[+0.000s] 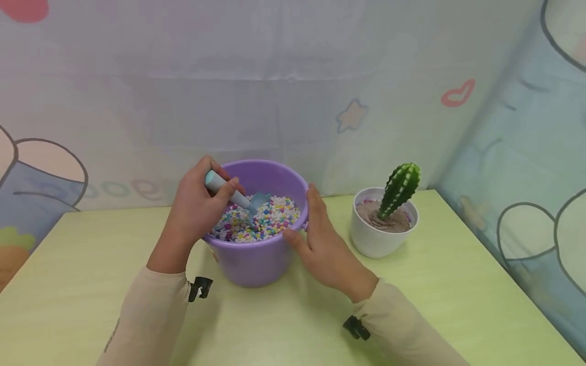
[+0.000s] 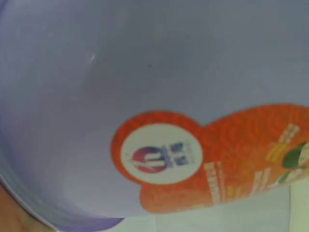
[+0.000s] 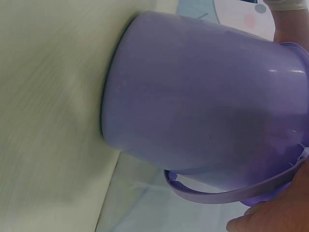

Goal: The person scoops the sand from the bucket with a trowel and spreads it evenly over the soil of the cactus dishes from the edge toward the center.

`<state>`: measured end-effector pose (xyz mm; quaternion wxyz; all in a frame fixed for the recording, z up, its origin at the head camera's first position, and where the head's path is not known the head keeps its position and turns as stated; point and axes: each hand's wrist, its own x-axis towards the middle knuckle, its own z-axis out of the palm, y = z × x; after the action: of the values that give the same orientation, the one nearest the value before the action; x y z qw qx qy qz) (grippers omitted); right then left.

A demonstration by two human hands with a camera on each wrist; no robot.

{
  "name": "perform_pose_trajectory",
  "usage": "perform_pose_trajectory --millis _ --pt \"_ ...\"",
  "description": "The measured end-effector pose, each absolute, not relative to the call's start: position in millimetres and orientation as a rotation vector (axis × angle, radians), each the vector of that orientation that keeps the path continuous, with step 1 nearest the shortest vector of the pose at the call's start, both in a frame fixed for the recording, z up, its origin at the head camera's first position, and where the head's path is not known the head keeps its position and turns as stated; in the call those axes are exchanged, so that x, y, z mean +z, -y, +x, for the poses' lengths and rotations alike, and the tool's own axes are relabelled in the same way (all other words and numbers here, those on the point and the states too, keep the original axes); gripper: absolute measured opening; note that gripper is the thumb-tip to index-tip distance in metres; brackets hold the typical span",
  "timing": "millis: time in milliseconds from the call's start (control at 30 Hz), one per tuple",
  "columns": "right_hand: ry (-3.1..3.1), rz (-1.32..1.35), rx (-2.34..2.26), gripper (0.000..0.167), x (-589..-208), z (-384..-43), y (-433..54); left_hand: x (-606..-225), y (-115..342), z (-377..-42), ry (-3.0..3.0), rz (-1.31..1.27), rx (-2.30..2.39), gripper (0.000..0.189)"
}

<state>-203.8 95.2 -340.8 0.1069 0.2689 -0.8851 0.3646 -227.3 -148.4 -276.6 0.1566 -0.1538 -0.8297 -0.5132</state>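
Green tabletop (image 1: 68,284) leaves room before the bucket (image 1: 256,267); left hand (image 1: 197,203) grips scoop (image 1: 241,201), right hand (image 1: 327,251), straight-fingered, touches rim (image 1: 256,245).

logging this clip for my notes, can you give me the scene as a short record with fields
left hand: grips the blue scoop by its handle
right hand: rests against the bucket's rim
bucket: purple, upright, with an orange label
contents: small multicoloured beads
beside bucket: green cactus in a white pot
surface: pale green table
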Motion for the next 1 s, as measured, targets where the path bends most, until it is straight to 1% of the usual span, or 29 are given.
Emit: perform_pose_trajectory --millis 167,433,1000 --pt "2.607 0.775 1.097 0.088 -342.7 -203.3 -95.7 -277.6 151.0 -228.0 2.377 -0.488 -1.532 0.018" --pt "2.576 0.808 1.109 0.091 -343.3 -204.9 -94.5 -276.2 152.2 -225.7 2.404 -0.433 -1.527 0.020" --pt "2.597 0.792 1.096 0.095 -342.9 -205.9 -94.5 -277.4 151.0 -227.4 2.391 -0.442 -1.514 0.019"
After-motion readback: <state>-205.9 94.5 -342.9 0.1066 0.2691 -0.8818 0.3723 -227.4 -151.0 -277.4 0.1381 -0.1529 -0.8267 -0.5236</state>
